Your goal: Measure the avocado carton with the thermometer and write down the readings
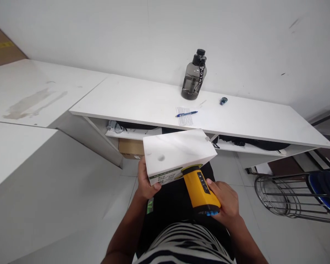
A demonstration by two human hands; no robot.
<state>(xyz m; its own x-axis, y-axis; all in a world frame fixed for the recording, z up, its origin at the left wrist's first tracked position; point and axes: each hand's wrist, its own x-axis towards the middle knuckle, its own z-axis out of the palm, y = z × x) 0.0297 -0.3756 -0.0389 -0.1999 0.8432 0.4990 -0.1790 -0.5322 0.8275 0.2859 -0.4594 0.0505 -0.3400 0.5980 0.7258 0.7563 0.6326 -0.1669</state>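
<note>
A white box (pixel 178 150) with printed text on its near side is tilted above my lap. My left hand (pixel 147 183) grips its left end, thumb on the printed side. Against the right part of that side is a yellow device (pixel 199 189) with a dark button panel, a black end and some blue parts at the bottom. My right hand (pixel 227 200) is wrapped round the device's right side, its thumb beside the panel. The fingers under both things are mostly hidden. What kind of device it is, I cannot tell.
On the white desk (pixel 143 97) stand a grey water bottle (pixel 192 79), a blue pen (pixel 186 114) on a printed paper (pixel 184 121), and a small dark object (pixel 223 100). Shelves below hold a brown carton (pixel 130 147). A metal-framed stool (pixel 291 196) is at right.
</note>
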